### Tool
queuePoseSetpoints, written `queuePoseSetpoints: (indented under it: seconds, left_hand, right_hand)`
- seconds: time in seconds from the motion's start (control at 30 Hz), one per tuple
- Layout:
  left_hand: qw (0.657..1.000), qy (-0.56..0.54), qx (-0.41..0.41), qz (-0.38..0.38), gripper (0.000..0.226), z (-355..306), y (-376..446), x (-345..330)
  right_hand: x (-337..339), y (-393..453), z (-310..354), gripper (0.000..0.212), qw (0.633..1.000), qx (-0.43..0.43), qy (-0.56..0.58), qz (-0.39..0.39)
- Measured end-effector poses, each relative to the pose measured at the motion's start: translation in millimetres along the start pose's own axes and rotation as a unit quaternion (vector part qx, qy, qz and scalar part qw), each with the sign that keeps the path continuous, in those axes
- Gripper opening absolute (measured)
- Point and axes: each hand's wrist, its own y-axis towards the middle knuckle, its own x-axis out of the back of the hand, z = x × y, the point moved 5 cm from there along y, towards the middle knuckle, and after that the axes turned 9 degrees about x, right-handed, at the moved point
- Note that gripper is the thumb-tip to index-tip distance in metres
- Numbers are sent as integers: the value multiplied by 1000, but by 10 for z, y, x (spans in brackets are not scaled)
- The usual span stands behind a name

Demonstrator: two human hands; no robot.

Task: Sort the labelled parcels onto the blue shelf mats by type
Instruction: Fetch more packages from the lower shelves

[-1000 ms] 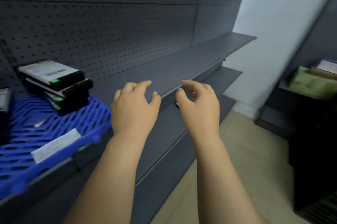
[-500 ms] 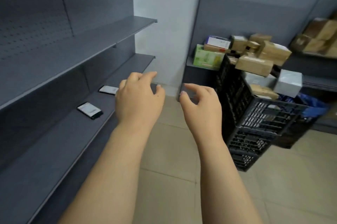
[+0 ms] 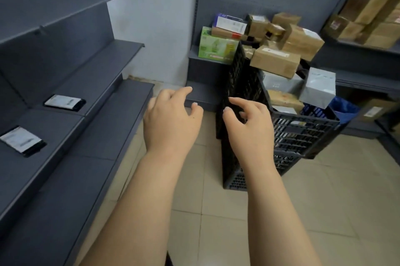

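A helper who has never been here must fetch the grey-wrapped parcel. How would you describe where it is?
Find the black crate on the floor, heaped with parcels. The grey-wrapped parcel sits at its far right rim, the only shiny silver-grey plastic one beside brown cardboard boxes.

No words or numbers can be read here. The two flat black parcels point(image 3: 65, 102) point(image 3: 22, 140) at 9 o'clock have white labels, but the print is just a grey blur. The brown boxes point(image 3: 275, 60) at 1 o'clock have small stickers too tiny to read. The green box point(image 3: 214, 46) at 12 o'clock has blurry print.
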Motion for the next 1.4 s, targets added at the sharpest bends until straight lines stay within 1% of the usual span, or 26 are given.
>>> queuePoseSetpoints:
  seconds: [0.17, 0.37, 0.53, 0.67, 0.73, 0.87, 1.0, 1.13, 1.3, 1.4]
  left_hand:
    - [1000, 1, 18, -20, 41, 22, 945, -466]
    - [997, -6, 55, -45, 41, -12, 2195, -782]
    - [992, 13, 97, -84, 40, 217, 2870, -761]
    - [974, 46, 157, -157, 39, 698, 3252, -550]
    - [958, 63, 200, -196, 39, 957, 3393, -440]
    - [917, 88, 282, -268, 41, 1364, 3541, -227]
    - [865, 106, 351, -342, 39, 1612, 3538, -49]
    - [817, 124, 404, -392, 39, 1689, 3466, -18]
    - [769, 148, 472, -405, 41, 1808, 3342, -159]
    - [752, 158, 502, -398, 41, 1952, 3298, -310]
  right_hand:
    - [-568, 908, -239, 28, 1000, 14, 2, 25]
    - [-1272, 2102, -212, 30, 997, 37, 29, 54]
    - [-2016, 2720, -82, 28, 991, 63, 59, 97]
    - [-2738, 3021, 196, 31, 978, 95, 96, 161]
    - [-3113, 3118, 377, 32, 964, 116, 119, 209]
    - [-3823, 3238, 742, 30, 922, 171, 163, 305]
    - [-4336, 3228, 1072, 28, 864, 245, 203, 390]
    - [-4692, 3110, 1275, 28, 811, 287, 236, 453]
    - [-4980, 2909, 1259, 32, 766, 316, 248, 502]
    - [-5157, 2809, 1131, 33, 744, 316, 249, 533]
